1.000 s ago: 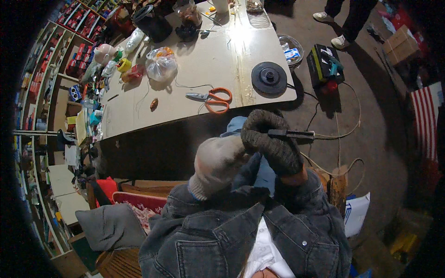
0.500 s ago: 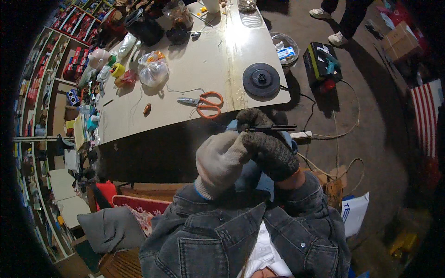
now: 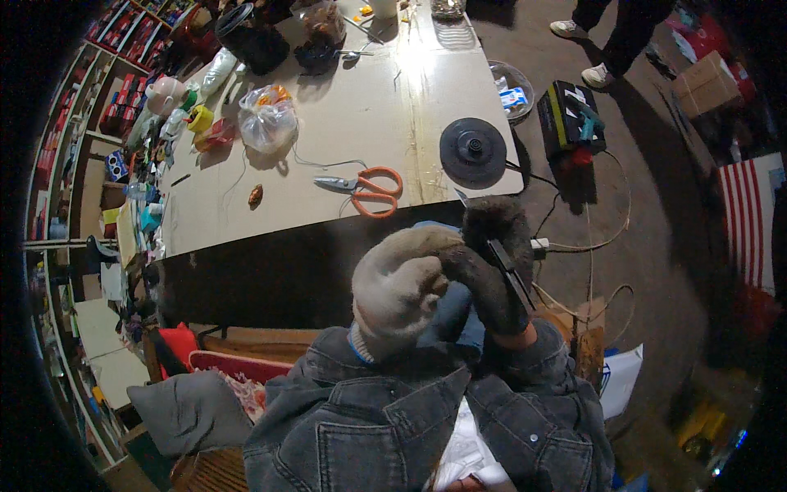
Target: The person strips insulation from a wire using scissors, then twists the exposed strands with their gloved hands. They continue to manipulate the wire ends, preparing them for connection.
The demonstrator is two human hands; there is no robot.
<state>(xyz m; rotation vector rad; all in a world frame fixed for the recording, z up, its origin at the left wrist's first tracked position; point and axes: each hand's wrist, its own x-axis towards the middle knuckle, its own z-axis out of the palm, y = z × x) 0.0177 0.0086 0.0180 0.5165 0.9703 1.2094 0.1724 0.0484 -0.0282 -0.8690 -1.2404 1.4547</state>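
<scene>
My right hand (image 3: 495, 225), in a dark grey knitted glove, is wrapped round a slim black-handled knife (image 3: 512, 275). The pale tip of its blade sticks out beyond the fingers toward the table. Close beside it on the left, my left hand (image 3: 398, 287) wears an off-white glove with curled fingers, its fingertips by the dark glove. Whatever those fingers hold, if anything, is hidden. Both hands are over my lap, just off the table's near edge. Orange-handled scissors (image 3: 373, 193) lie near that edge, and a round black kettle base (image 3: 473, 153) sits at the table's right corner.
On the table (image 3: 328, 123) are a knotted plastic bag (image 3: 269, 123), a small brown thing (image 3: 256, 196) and a black container (image 3: 250, 41). Right of it stand a clear bin (image 3: 520, 86) and a black box (image 3: 566, 119), with cords on the floor. A person's legs (image 3: 611, 45) are far right.
The knife has swung from lying level across both hands to a steep slant in my right hand. My right hand has moved slightly right; my left hand has turned, fingers curled. The view has shifted a little.
</scene>
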